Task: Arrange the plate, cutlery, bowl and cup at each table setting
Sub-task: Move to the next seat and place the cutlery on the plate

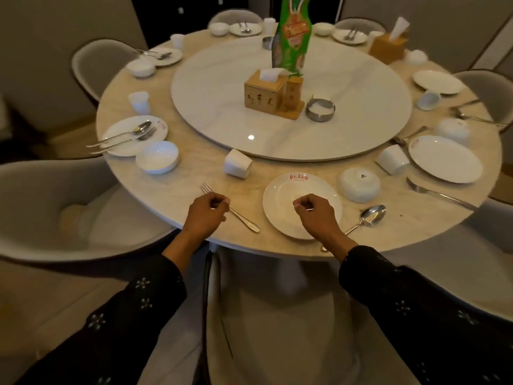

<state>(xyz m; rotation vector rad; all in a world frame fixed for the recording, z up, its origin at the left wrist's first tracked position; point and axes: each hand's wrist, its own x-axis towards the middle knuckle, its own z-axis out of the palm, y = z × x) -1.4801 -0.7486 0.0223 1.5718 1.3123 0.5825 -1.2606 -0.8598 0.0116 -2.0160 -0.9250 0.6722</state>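
At the near setting a white plate [280,201] with a red logo lies close to the table edge. My right hand [316,215] hovers over it, fingers curled, with nothing in it. My left hand [206,215] is curled above the middle of a fork [248,223] lying left of the plate; I cannot tell whether it touches the fork. A spoon [372,213] lies right of the plate. A white bowl [359,184] sits upside down beyond the spoon. A white cup [238,163] lies on its side behind the fork.
The round marble table [172,190] carries a lazy Susan [222,93] with a tissue box [263,93], a green menu stand and an ashtray [320,109]. Other settings ring the table; the left one [125,137] has cutlery on its plate. Grey chairs surround it.
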